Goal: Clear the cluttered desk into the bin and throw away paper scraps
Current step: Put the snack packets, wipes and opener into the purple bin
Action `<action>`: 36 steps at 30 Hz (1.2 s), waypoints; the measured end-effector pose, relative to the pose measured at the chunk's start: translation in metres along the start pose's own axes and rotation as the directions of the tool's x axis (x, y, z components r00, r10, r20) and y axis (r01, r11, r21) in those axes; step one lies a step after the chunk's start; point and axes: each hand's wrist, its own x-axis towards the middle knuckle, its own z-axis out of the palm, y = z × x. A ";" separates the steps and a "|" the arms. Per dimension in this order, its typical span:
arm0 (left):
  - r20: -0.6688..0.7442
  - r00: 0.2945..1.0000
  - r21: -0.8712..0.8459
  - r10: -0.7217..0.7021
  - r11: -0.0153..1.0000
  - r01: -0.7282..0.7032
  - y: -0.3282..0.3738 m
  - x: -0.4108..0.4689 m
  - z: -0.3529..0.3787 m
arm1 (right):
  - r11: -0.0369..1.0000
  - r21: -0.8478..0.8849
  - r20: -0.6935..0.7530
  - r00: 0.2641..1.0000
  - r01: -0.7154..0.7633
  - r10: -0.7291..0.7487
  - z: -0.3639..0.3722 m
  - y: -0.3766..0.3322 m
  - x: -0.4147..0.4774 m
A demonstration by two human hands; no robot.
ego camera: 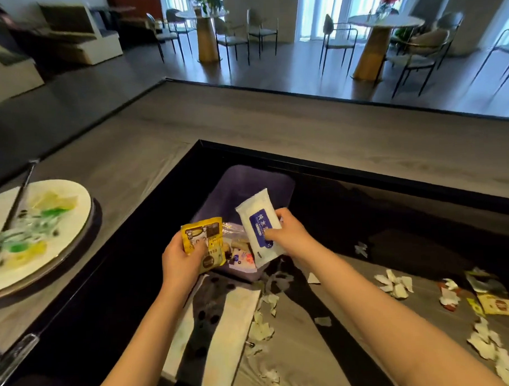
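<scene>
Left hand (182, 260) grips yellow packet (204, 240); right hand (286, 235) grips wipes pack (258, 224) above bin (264, 181).

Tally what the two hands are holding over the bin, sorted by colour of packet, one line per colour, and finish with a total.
Yellow snack packet, held in the left hand: 1
White wipes pack with a blue label, held in the right hand: 1
Total: 2, both held above the purple bin.

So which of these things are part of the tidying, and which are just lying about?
Part of the job:
- yellow snack packet in the left hand
- white wipes pack in the right hand
- purple bin
- paper scraps

Just lying about:
- plate
- distant chairs
</scene>
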 end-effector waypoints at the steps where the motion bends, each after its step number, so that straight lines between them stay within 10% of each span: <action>1: -0.004 1.000 0.022 -0.001 1.000 0.001 -0.003 0.005 -0.002 | 0.998 -0.046 0.006 1.000 0.030 -0.030 0.004 -0.005 0.011; 9: -0.005 1.000 0.046 0.010 0.999 -0.009 -0.014 0.027 -0.008 | 0.875 -0.466 0.246 0.969 0.133 -0.017 0.035 -0.010 0.076; 24: 0.007 0.997 -0.043 -0.081 0.996 0.081 -0.008 0.044 0.009 | 0.936 -0.352 0.359 0.923 -0.002 0.137 0.058 0.015 0.104; 31: 0.051 0.996 0.024 -0.071 0.997 0.070 -0.007 0.059 0.013 | 0.581 -0.749 0.347 0.936 0.319 -0.065 0.065 0.020 0.095; 36: 0.085 0.996 0.149 -0.039 0.989 0.026 0.001 0.072 0.028 | 0.646 -0.704 0.362 0.932 0.297 -0.034 0.052 0.015 0.089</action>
